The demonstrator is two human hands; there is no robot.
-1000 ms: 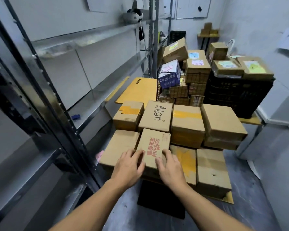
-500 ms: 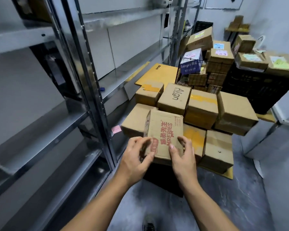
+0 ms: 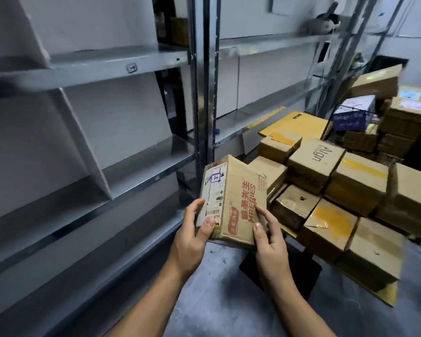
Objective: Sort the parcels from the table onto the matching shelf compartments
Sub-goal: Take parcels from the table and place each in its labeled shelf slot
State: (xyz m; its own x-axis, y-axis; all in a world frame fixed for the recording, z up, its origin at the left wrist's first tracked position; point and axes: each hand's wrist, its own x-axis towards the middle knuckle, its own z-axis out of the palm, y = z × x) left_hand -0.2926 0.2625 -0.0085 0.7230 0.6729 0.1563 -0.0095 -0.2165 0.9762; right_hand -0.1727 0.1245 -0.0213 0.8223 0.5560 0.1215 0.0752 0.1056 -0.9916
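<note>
Your left hand (image 3: 192, 229) grips the near left edge of the parcel (image 3: 238, 190), with the thumb across its white label (image 3: 213, 193) and the fingers curled underneath. Your right hand (image 3: 270, 239) pinches the near right corner, thumb on the top face beside the red print and forefinger along the side. Both hands hold the parcel in the air, clear of the table (image 3: 384, 294) and tilted so its far end is higher. It is a flat, oblong box of plain brown corrugated card with scuffed edges. The paper label carries a barcode and a boxed handwritten mark.

Just right of the parcel, a pile (image 3: 355, 186) of blocky card boxes crowds the table, several crossed with glossy yellow tape. One box (image 3: 319, 156) has a smooth top printed "Align". Beyond the parcel and to the right, a flat yellow envelope (image 3: 294, 122) lies past the pile. Farther that way a wire basket (image 3: 350, 117) holds more boxes.

Left of the parcel stands the shelf (image 3: 88, 71), made of dull grey sheet metal. It has a slanted divider (image 3: 83, 147) and a small tag (image 3: 131, 68) on the front lip. A perforated steel upright (image 3: 206, 93) rises directly beyond the parcel.
</note>
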